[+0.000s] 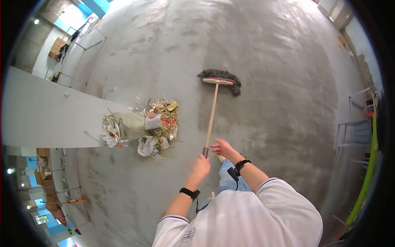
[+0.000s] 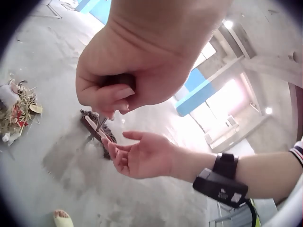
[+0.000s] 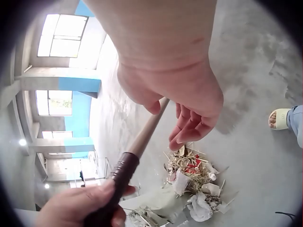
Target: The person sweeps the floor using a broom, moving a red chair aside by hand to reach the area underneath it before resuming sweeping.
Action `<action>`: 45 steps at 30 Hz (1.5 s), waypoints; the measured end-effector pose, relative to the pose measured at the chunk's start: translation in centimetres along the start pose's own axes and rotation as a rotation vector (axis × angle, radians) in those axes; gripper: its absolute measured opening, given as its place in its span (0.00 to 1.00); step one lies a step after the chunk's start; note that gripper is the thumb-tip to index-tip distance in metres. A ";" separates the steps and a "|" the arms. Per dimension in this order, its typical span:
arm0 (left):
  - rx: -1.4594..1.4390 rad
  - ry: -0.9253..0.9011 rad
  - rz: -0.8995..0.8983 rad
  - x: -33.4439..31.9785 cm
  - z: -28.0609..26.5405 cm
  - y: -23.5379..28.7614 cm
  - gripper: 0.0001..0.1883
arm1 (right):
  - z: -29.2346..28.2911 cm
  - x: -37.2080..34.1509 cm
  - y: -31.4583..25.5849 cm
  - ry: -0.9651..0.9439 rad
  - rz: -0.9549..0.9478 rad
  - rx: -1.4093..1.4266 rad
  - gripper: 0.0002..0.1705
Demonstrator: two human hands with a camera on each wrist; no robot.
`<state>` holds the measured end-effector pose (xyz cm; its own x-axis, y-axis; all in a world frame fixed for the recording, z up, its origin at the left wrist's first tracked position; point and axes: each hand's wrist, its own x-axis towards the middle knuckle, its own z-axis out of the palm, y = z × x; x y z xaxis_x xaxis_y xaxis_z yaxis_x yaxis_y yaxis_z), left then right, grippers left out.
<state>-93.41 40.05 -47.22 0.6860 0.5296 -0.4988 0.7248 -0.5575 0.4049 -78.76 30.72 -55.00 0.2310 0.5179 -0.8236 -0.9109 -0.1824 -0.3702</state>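
A mop with dark grey yarn (image 1: 224, 74) lies on the concrete floor ahead, its pale handle (image 1: 212, 113) running back toward the person. The left hand (image 1: 200, 166) grips the dark sleeve (image 1: 205, 152) at the handle's near end; in the left wrist view, that hand's (image 2: 135, 66) fingers curl round it. Just right of the handle, the right hand (image 1: 225, 150) is held with fingers loosely bent and nothing in them. From the right wrist, the right hand (image 3: 173, 90) hangs palm down, and the handle (image 3: 149, 130) passes behind its thumb.
Left of the mop, a heap of straw and litter (image 1: 166, 123) lies beside a greenish sack (image 1: 131, 125) at the foot of a pale pillar (image 1: 53, 111). A grey chair (image 1: 357, 131) stands at the right. The floor near the mop looks darker, as if damp.
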 end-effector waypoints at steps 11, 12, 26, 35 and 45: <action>-0.059 -0.026 0.044 -20.9 4.5 -8.7 0.17 | 4.7 -2.8 18.0 0.147 -0.291 -0.393 0.47; -0.079 -0.024 0.046 -23.6 4.6 -10.7 0.17 | 5.0 -2.5 20.9 0.143 -0.280 -0.447 0.44; -0.047 -0.130 -0.287 -60.3 6.3 -28.7 0.18 | 13.3 -17.8 51.3 -0.576 0.686 -1.574 0.30; -0.023 0.370 -0.396 -65.7 18.1 -37.1 0.14 | 11.7 -18.4 62.6 -0.582 0.405 -1.402 0.19; 0.200 0.570 -0.207 -58.2 15.9 -36.8 0.15 | 11.6 -14.4 57.4 -0.504 0.195 -1.334 0.18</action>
<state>-161.01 19.60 -45.32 0.4995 0.8653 -0.0428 0.8577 -0.4869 0.1653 -138.40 22.52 -59.40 -0.2581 0.5774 -0.7746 0.1457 -0.7693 -0.6220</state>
